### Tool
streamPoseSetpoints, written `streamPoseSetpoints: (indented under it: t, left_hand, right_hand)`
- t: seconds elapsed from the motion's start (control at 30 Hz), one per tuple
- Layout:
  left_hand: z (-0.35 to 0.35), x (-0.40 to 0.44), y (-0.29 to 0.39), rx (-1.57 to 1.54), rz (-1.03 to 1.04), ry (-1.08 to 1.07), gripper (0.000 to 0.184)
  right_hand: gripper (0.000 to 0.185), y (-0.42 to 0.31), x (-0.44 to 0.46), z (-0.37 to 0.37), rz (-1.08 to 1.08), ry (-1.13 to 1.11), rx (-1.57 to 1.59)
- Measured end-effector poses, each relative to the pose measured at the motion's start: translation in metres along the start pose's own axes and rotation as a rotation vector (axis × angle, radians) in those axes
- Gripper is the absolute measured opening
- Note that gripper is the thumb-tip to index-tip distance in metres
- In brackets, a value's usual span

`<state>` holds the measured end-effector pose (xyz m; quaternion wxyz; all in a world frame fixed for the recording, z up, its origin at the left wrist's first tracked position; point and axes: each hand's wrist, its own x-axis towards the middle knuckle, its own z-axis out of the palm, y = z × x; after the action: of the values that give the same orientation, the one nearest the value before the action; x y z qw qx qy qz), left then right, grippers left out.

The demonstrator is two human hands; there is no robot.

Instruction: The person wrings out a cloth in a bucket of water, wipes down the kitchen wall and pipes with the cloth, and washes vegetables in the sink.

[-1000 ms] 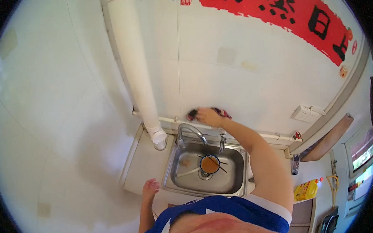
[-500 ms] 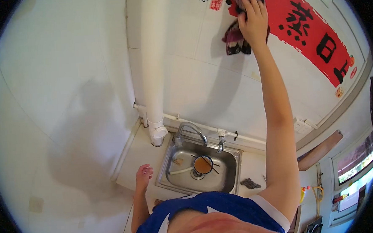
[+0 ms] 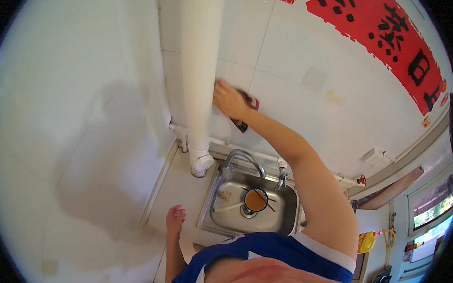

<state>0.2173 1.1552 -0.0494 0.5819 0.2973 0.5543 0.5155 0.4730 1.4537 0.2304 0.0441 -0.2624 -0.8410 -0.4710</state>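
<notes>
My right hand is pressed on a dark patterned cloth against the white tiled wall, right beside the thick white vertical pipe. Part of the cloth is hidden under the palm and fingers. Low on the left, my left hand hangs over the counter left of the sink. Its fingers are loosely curled in, and nothing shows in them.
Below the wall is a steel sink with a curved faucet and a second tap. A bowl of brownish liquid with dark chopsticks sits in it. A red banner is up high; a yellow bottle stands right.
My right hand and the cloth have moved from the red banner down and left across the wall to the vertical pipe. The view has shifted slightly. My left hand stays low at the left.
</notes>
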Motion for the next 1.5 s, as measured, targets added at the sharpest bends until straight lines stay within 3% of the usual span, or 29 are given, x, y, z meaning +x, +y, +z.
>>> streamPoseSetpoints:
  t: [0.1, 0.17, 0.3, 0.37, 0.47, 0.5, 0.53, 0.57, 0.6, 0.63, 0.7, 0.77, 0.9, 0.97, 1.0, 1.07, 1.13, 1.2, 1.27, 1.33, 1.43, 1.5]
  left_hand:
    - [-0.008, -0.02, 0.014, 0.117, 0.066, 0.094, 0.025]
    - [-0.02, -0.032, 0.012, 0.12, 0.079, 0.14, 0.026]
    - [-0.057, -0.068, -0.025, 0.041, -0.058, 0.243, 0.029]
    - [-0.063, -0.078, -0.031, 0.016, -0.129, 0.28, 0.029]
    - [-0.067, -0.075, -0.034, 0.028, -0.143, 0.255, 0.031]
    - [-0.06, -0.072, -0.027, 0.023, -0.145, 0.248, 0.031]
    - [-0.051, -0.068, -0.011, 0.034, -0.113, 0.217, 0.031]
    - [-0.044, -0.063, 0.004, 0.049, -0.08, 0.185, 0.03]
    - [-0.039, -0.054, 0.011, 0.057, -0.082, 0.181, 0.03]
    - [-0.033, -0.042, 0.015, 0.039, -0.029, 0.113, 0.029]
    - [-0.022, -0.031, 0.026, 0.02, 0.027, 0.043, 0.029]
    - [-0.015, -0.026, 0.04, 0.003, 0.095, 0.016, 0.028]
    - [-0.032, -0.036, 0.021, -0.085, 0.019, 0.055, 0.028]
    - [-0.049, -0.041, -0.001, -0.081, -0.077, 0.112, 0.029]
    - [-0.055, -0.046, -0.005, -0.043, -0.126, 0.148, 0.03]
    - [-0.065, -0.05, -0.008, -0.007, -0.163, 0.189, 0.03]
    - [-0.073, -0.045, -0.018, 0.022, -0.21, 0.234, 0.03]
    - [-0.089, -0.026, -0.04, -0.053, -0.074, 0.216, 0.029]
    - [-0.109, 0.003, -0.067, -0.285, -0.073, 0.073, 0.027]
    - [-0.077, -0.001, -0.028, -0.038, 0.037, 0.227, 0.025]
    - [-0.051, 0.005, -0.007, -0.025, -0.082, 0.238, 0.025]
    - [-0.038, 0.011, -0.006, -0.04, -0.056, 0.13, 0.027]
  right_hand:
    - [0.027, -0.044, -0.048, 0.038, -0.261, 0.08, 0.11]
    - [0.027, -0.061, -0.083, 0.062, -0.323, -0.074, 0.243]
    - [0.028, -0.066, -0.171, 0.076, -0.296, -0.01, 0.619]
    - [0.023, -0.049, -0.209, 0.045, -0.289, -0.376, 0.548]
    - [0.018, -0.004, -0.205, -0.034, -0.147, -0.206, 0.428]
    - [0.022, 0.018, -0.191, -0.054, -0.131, -0.106, 0.305]
    - [0.026, 0.035, -0.169, -0.075, 0.072, -0.072, 0.42]
    - [0.028, 0.054, -0.133, -0.106, 0.352, -0.417, 0.394]
    - [0.026, 0.077, -0.119, -0.112, 0.367, -0.175, 0.299]
    - [0.027, 0.097, -0.091, -0.129, 0.399, -0.069, 0.199]
    - [0.036, 0.138, -0.043, -0.148, 0.345, 0.343, -0.007]
    - [0.041, 0.16, 0.008, -0.165, 0.41, 0.456, -0.091]
    - [0.048, 0.174, 0.076, -0.139, 0.385, 0.46, -0.109]
    - [0.049, 0.157, 0.111, -0.138, 0.392, 0.33, 0.213]
    - [0.049, 0.155, 0.126, -0.128, 0.396, 0.334, 0.212]
    - [0.051, 0.159, 0.16, -0.101, 0.133, 0.483, -0.154]
    - [0.052, 0.165, 0.185, -0.086, 0.134, 0.518, -0.14]
    - [0.054, 0.156, 0.194, -0.086, 0.178, 0.543, -0.108]
    - [0.052, 0.153, 0.192, -0.089, 0.1, 0.53, -0.116]
    - [0.045, 0.141, 0.197, -0.074, -0.009, 0.663, -0.117]
    - [0.051, 0.108, 0.186, -0.064, -0.004, 0.548, -0.087]
    - [0.047, 0.077, 0.172, -0.051, -0.018, 0.443, -0.091]
